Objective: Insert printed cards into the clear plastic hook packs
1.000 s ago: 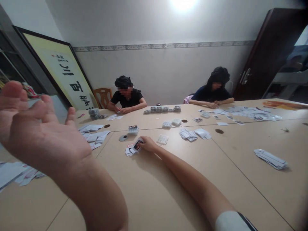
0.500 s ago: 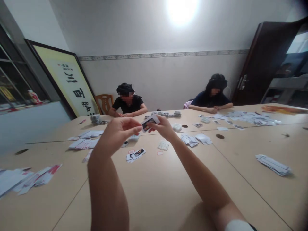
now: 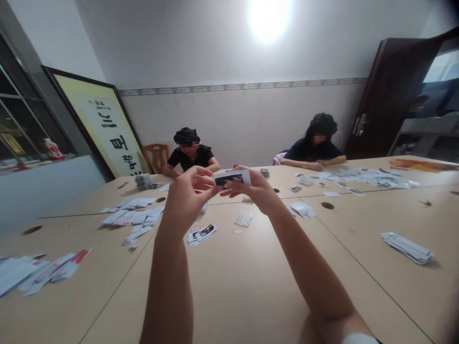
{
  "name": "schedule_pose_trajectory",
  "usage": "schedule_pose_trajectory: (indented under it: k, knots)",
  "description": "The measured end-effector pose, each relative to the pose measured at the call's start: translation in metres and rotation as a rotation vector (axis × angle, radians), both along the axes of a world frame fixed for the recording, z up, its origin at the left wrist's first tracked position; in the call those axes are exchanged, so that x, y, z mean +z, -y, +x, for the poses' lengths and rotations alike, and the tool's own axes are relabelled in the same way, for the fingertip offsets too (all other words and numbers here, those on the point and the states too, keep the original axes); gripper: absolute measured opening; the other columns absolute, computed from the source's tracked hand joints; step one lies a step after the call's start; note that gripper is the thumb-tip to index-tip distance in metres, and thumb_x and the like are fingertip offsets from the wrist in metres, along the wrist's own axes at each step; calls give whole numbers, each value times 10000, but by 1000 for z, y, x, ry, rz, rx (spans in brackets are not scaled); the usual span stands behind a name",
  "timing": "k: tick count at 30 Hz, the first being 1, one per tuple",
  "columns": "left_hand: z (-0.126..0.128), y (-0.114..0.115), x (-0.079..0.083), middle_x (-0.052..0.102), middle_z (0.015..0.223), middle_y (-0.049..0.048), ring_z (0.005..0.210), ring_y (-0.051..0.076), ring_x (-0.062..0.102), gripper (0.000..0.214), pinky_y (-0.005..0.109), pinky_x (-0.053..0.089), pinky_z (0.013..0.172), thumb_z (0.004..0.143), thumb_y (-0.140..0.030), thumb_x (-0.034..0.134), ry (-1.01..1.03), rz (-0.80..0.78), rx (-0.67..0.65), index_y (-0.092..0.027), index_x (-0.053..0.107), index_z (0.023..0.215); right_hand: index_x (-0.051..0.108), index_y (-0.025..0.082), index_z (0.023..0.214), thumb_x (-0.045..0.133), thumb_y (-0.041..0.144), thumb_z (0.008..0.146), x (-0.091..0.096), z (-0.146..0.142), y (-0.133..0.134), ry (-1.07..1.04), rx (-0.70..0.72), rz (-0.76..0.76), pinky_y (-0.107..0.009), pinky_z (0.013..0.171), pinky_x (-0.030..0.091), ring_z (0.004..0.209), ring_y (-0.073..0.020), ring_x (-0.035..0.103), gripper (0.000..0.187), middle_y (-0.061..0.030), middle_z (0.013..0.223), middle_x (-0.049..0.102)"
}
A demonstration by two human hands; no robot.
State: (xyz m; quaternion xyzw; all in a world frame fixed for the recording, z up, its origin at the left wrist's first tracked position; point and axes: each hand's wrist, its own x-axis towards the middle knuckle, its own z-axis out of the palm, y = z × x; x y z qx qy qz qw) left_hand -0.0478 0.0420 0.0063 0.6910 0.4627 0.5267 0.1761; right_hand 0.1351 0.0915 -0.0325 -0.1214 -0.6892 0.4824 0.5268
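A small white card (image 3: pixel 223 180) with a dark printed picture is held up above the table, between my two hands. My right hand (image 3: pixel 261 192) grips its right end, the thumb lying across the front. At the left end, my left hand (image 3: pixel 189 195) pinches the lower corner between thumb and fingers. Below the hands lie a few similar picture cards (image 3: pixel 206 231), overlapping, with a red-edged label beside them. To their right are a clear plastic pack (image 3: pixel 244 219) and a small red-bordered label (image 3: pixel 238 231).
Piles of white paper pieces (image 3: pixel 129 217) lie at left, with more (image 3: pixel 21 272) at the near left edge. A banded bundle (image 3: pixel 408 248) lies at right. Two people (image 3: pixel 190 155) sit across the table, near stacks (image 3: pixel 142 181) and scattered cards (image 3: pixel 373 177).
The card has turned from tilted to nearly level and moved slightly right. Both hands have shifted right with it; the loose cards on the table stay put.
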Motion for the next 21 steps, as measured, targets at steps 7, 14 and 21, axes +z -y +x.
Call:
schedule_pose_trajectory:
  k: [7,14,21]
  knots:
    - [7,0,-1,731,814,51,774,218,695,348,306,551,647,684,-463,855,-50,101,54,-207,698,859,700,224,967,769,396,854,1,3,3,62,11,-60,-245,728,602,822,-146,776,218,-1,933,763]
    - [13,10,0,571,668,-23,603,131,511,198,260,391,533,712,-280,821,-120,232,203,-215,636,739,712,210,1006,774,399,837,0,-2,2,-75,-146,-47,-232,638,605,732,-143,765,261,6,848,751]
    - [17,5,-1,643,661,-16,622,152,610,251,266,447,561,698,-312,840,-105,199,170,-215,643,820,709,214,1006,791,412,814,1,-5,6,-80,-140,-44,-251,657,618,727,-143,754,288,10,822,734]
